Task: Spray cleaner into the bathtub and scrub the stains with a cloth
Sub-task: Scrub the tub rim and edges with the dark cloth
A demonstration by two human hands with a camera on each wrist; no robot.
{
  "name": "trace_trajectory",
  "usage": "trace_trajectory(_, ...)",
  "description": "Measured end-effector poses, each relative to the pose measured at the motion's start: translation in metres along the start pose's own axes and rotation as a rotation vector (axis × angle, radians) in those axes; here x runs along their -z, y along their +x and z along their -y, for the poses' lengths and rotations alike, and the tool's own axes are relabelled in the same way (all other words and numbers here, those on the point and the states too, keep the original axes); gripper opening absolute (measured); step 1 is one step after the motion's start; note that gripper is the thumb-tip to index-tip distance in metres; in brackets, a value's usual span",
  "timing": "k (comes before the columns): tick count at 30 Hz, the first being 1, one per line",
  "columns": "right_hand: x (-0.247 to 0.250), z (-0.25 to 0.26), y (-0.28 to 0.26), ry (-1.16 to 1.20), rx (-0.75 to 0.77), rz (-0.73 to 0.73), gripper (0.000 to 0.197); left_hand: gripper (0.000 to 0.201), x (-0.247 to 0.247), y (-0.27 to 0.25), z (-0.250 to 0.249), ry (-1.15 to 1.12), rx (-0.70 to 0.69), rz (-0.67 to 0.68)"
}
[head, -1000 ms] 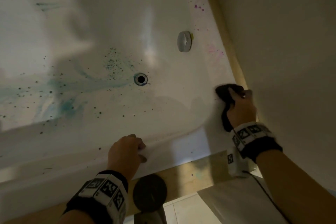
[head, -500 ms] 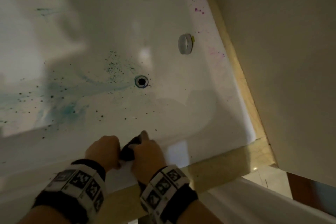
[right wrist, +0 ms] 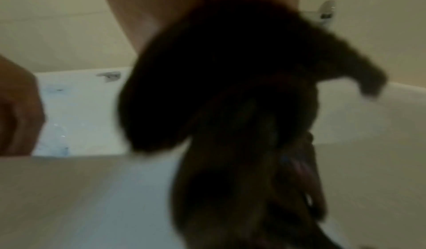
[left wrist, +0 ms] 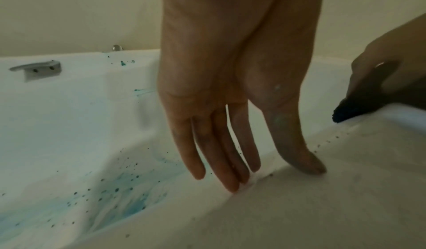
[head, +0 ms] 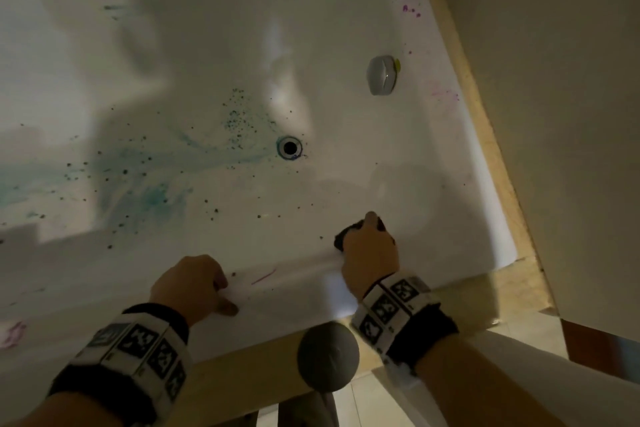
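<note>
While the person is leaning over the bathtub (head: 450, 225), the left hand (head: 188, 284) is resting closest to us on the white rim, with its fingers (left wrist: 232, 154) straight and loose and nothing in them. Just past it, a thin pink mark (head: 264, 276) is sitting on the rim. A little farther in and to the right, the right hand (head: 370, 250) is gripping the dark cloth (head: 344, 236), bunched up in its curled fingers, and is pressing it against the inside wall of the tub just under the rim. So the scrubbing step looks to be the one going on now. Farther out, on the tub floor, blue-green smears (head: 152, 198) and lots of dark specks (head: 239, 121) are lying to the left of the drain hole (head: 289, 147), well apart from the cloth. Next, the cloth probably needs to slide left and down to reach that messy patch, pushing hard. Farthest away, purple dots (head: 410, 10) are sitting on the rim by the wall. No spray bottle is showing.
</note>
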State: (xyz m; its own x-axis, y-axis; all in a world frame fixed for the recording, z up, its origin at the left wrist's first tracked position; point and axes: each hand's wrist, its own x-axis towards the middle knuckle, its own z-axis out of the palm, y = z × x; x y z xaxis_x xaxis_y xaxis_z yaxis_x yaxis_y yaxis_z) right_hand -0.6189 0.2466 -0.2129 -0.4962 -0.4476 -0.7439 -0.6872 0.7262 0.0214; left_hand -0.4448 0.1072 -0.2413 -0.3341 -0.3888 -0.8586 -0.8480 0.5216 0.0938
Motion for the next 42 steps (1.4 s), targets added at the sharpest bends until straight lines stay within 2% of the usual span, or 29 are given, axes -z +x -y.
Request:
trace_trajectory(4,-0.008,0.057,-0.010,0.084,0.104,0.132,0.044,0.056,0.003,-0.003,0.022,-0.002,0.047,0.065)
trace_trajectory(9,-0.017,0.141,-0.011,0.245,0.271,0.278,0.048,0.051,0.005,-0.003,0.056,0.040,0.115,0.047)
trace_trajectory(11,-0.021,0.166,-0.007,0.372,0.301,0.305,0.042,0.047,0.007,-0.002,0.073,0.042,0.163,0.038)
trace_trajectory(14,-0.025,0.180,0.003,0.724,0.244,0.233,0.033,0.037,0.013,0.001,0.093,-0.035,0.197,-0.022)
trace_trajectory(16,-0.015,0.166,0.015,0.984,0.161,0.102,0.037,0.036,0.023,0.004,0.101,-0.070,0.192,-0.097)
trace_trajectory(19,0.020,0.122,0.034,1.047,0.183,-0.144,0.020,0.034,0.045,0.007,0.098,-0.075,0.154,-0.241)
trace_trajectory(21,0.046,0.090,0.047,1.024,0.169,-0.281,0.017,0.031,0.063,0.009,0.081,-0.062,0.106,-0.296)
trace_trajectory(24,0.079,0.040,0.068,0.712,0.084,-0.302,0.037,0.032,0.098,0.016,0.033,-0.036,-0.023,-0.399)
trace_trajectory(26,0.095,0.010,0.074,0.632,0.073,-0.372,0.043,0.033,0.122,0.023,-0.007,-0.062,-0.115,-0.450)
trace_trajectory(28,0.111,-0.017,0.080,0.646,0.172,-0.488,0.042,0.036,0.140,0.034,-0.049,-0.089,-0.206,-0.500)
trace_trajectory(30,0.127,-0.051,0.098,0.632,0.270,-0.604,0.045,0.039,0.145,0.045,-0.090,-0.091,-0.280,-0.485)
trace_trajectory(31,0.140,-0.069,0.105,0.567,0.256,-0.615,0.049,0.042,0.144,0.051,-0.110,-0.116,-0.311,-0.467)
trace_trajectory(33,0.172,-0.103,0.117,0.426,0.139,-0.536,0.059,0.048,0.140,0.062,-0.146,-0.135,-0.332,-0.426)
trace_trajectory(35,0.203,-0.136,0.131,0.355,0.095,-0.492,0.063,0.053,0.140,0.074,-0.174,-0.139,-0.344,-0.421)
trace_trajectory(38,0.225,-0.165,0.159,0.334,0.097,-0.533,0.059,0.060,0.154,0.088,-0.205,-0.108,-0.361,-0.417)
trace_trajectory(40,0.232,-0.174,0.177,0.353,0.086,-0.582,0.059,0.066,0.166,0.107,-0.220,-0.120,-0.384,-0.485)
trace_trajectory(42,0.233,-0.178,0.191,0.389,0.057,-0.602,0.061,0.072,0.183,0.113,-0.235,-0.062,-0.409,-0.493)
